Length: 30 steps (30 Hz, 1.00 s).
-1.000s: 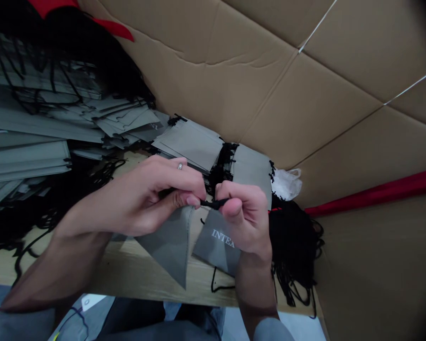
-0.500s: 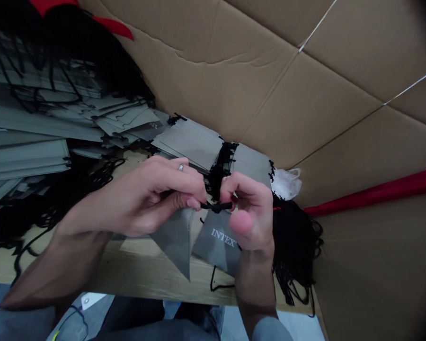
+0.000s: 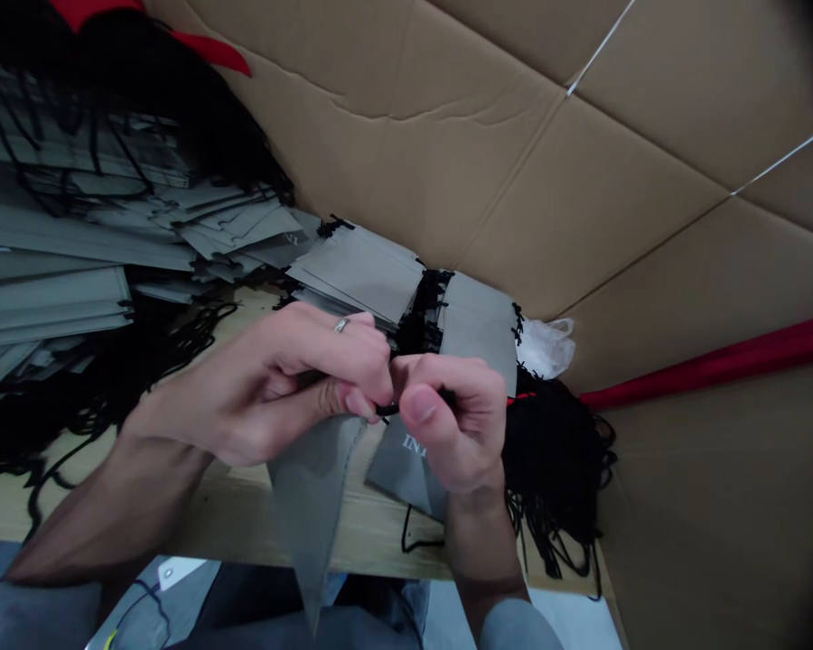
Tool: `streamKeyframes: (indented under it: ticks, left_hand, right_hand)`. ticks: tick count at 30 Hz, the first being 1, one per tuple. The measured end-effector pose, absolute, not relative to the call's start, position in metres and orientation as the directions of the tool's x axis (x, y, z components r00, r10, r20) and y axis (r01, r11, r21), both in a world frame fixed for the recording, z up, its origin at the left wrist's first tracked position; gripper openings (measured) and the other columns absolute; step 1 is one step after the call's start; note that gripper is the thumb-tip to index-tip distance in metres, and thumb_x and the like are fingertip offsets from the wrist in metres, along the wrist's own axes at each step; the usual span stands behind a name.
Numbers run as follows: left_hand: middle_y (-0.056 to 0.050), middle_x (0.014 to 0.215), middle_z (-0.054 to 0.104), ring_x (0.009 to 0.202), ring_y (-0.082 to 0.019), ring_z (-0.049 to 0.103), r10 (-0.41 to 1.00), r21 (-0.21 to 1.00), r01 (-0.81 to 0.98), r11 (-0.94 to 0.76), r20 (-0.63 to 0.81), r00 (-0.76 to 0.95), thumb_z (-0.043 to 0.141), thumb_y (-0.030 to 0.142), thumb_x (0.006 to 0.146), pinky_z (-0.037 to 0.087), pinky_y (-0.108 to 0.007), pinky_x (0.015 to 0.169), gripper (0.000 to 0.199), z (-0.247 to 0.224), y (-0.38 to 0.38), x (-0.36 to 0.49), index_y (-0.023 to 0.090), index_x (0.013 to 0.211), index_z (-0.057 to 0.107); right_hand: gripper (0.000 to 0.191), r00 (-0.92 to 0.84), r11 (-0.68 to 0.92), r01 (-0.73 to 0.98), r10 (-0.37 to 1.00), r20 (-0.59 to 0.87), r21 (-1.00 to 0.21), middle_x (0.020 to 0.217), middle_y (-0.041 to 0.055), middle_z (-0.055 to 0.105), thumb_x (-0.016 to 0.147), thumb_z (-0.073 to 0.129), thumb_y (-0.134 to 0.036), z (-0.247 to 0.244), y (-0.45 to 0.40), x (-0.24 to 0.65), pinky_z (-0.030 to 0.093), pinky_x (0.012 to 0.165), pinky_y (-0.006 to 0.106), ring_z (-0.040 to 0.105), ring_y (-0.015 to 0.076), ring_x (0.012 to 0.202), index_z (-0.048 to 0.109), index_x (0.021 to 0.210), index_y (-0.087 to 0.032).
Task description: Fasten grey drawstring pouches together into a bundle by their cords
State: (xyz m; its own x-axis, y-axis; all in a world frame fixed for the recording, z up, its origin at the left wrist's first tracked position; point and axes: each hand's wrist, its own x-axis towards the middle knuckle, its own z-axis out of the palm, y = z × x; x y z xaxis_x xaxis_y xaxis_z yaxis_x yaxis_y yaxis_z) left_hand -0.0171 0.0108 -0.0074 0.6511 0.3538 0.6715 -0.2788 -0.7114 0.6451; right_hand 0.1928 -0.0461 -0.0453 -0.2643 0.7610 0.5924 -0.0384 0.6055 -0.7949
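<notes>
Above the table's front edge, my left hand [image 3: 312,375] pinches a black cord [image 3: 386,410] between thumb and bent forefinger. From that hand a grey fabric pouch [image 3: 315,487] with a stitched edge hangs down, its lower tip past the table edge. My right hand [image 3: 451,411] nearly touches the left one, its fingers curled over the cord, which they mostly hide. The knot cannot be seen now. Behind the right hand lies another grey pouch [image 3: 399,469] with white lettering, partly covered, a black cord loop [image 3: 420,544] below it.
Grey pouches in two stacks [image 3: 359,275] [image 3: 481,316] stand against the cardboard wall [image 3: 481,162]. Many more pouches [image 3: 54,244] and black cords [image 3: 163,370] are heaped at left. A black cord bundle [image 3: 559,469] and clear plastic bag [image 3: 546,348] lie right.
My right hand has moved left against my left hand, its thumb folding in over the cord and covering the knot. The hanging pouch has swung left and hangs lower.
</notes>
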Motion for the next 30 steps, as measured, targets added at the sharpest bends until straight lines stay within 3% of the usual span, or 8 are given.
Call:
streamKeyframes:
  ticks: [6,10,14,16,18,23,26,30]
  left_hand:
    - [0.006,0.067,0.060,0.059,-0.010,0.043,0.366,0.628,-0.195,-0.754,0.647,0.669,0.064,0.021,0.113,0.044,-0.029,0.072,0.021,-0.002,0.014,-0.022,0.022,0.093,0.069]
    - [0.002,0.076,0.070,0.068,-0.012,0.054,0.395,0.639,-0.141,-0.757,0.617,0.680,0.064,0.023,0.113,0.046,-0.026,0.071,0.020,-0.001,0.018,-0.022,0.020,0.096,0.074]
    - [0.000,0.073,0.071,0.067,-0.013,0.058,0.394,0.714,-0.227,-0.663,0.590,0.705,0.067,0.033,0.114,0.049,-0.029,0.071,0.027,-0.007,0.019,-0.018,0.020,0.092,0.077]
    - [-0.001,0.071,0.073,0.064,-0.015,0.061,0.384,0.746,-0.354,-0.564,0.617,0.687,0.070,0.036,0.112,0.053,-0.033,0.074,0.028,-0.011,0.020,-0.014,0.021,0.091,0.079]
    - [-0.002,0.066,0.075,0.062,-0.017,0.063,0.360,0.730,-0.491,-0.476,0.671,0.648,0.074,0.039,0.110,0.056,-0.038,0.079,0.027,-0.014,0.022,-0.010,0.023,0.089,0.080]
    - [-0.003,0.057,0.070,0.064,-0.020,0.065,0.368,0.707,-0.574,-0.412,0.706,0.605,0.079,0.049,0.104,0.059,-0.041,0.080,0.030,-0.021,0.039,-0.005,0.032,0.079,0.084]
    - [-0.010,0.089,0.084,0.097,-0.026,0.076,0.350,0.763,-0.517,-0.389,0.641,0.683,0.078,0.045,0.106,0.066,-0.045,0.097,0.020,-0.024,0.054,-0.016,0.036,0.094,0.092]
    - [-0.015,0.131,0.083,0.125,-0.031,0.078,0.342,0.827,-0.445,-0.343,0.552,0.761,0.073,0.037,0.109,0.064,-0.050,0.117,0.022,-0.028,0.071,-0.033,0.036,0.113,0.095]
  right_hand:
    - [0.043,-0.265,0.547,-0.040,0.801,0.537,-0.836,0.073,-0.0041,0.055,0.093,0.093,-0.058,-0.040,-0.036,0.220,0.033,0.054,0.030,0.041,0.0125,0.062,0.067,0.088,-0.024]
    - [0.037,-0.288,0.521,0.183,0.839,0.461,-0.834,0.096,-0.0006,0.069,0.086,0.098,-0.030,-0.032,-0.029,0.235,0.044,0.062,0.029,0.060,0.0159,0.080,0.075,0.115,-0.027]
    - [0.071,-0.504,0.657,0.360,0.734,0.455,-0.662,0.152,0.0129,0.066,0.082,0.082,-0.009,-0.043,-0.016,0.226,0.062,0.104,0.046,0.064,0.0321,0.137,0.065,0.148,-0.025]
    - [0.065,-0.625,0.745,0.329,0.632,0.458,-0.580,0.160,0.0153,0.062,0.086,0.076,-0.010,-0.052,-0.008,0.217,0.050,0.129,0.058,0.056,0.0360,0.153,0.064,0.148,-0.024]
    - [0.043,-0.691,0.795,0.264,0.551,0.468,-0.546,0.156,0.0148,0.067,0.095,0.072,-0.016,-0.059,-0.002,0.211,0.046,0.134,0.060,0.056,0.0351,0.154,0.067,0.137,-0.023]
    - [0.010,-0.675,0.643,0.289,0.662,0.325,-0.709,0.124,0.0083,0.081,0.107,0.072,-0.025,-0.058,0.002,0.224,0.066,0.102,0.041,0.078,0.0238,0.115,0.070,0.117,-0.023]
    - [0.006,-0.629,0.535,0.300,0.734,0.258,-0.790,0.105,0.0028,0.081,0.109,0.072,-0.027,-0.049,-0.002,0.249,0.065,0.085,0.033,0.078,0.0190,0.095,0.072,0.114,-0.023]
    - [0.006,-0.265,0.509,0.402,0.860,0.436,-0.761,0.101,0.0018,0.083,0.106,0.079,-0.028,-0.036,-0.014,0.280,0.058,0.075,0.029,0.075,0.0170,0.087,0.080,0.110,-0.024]
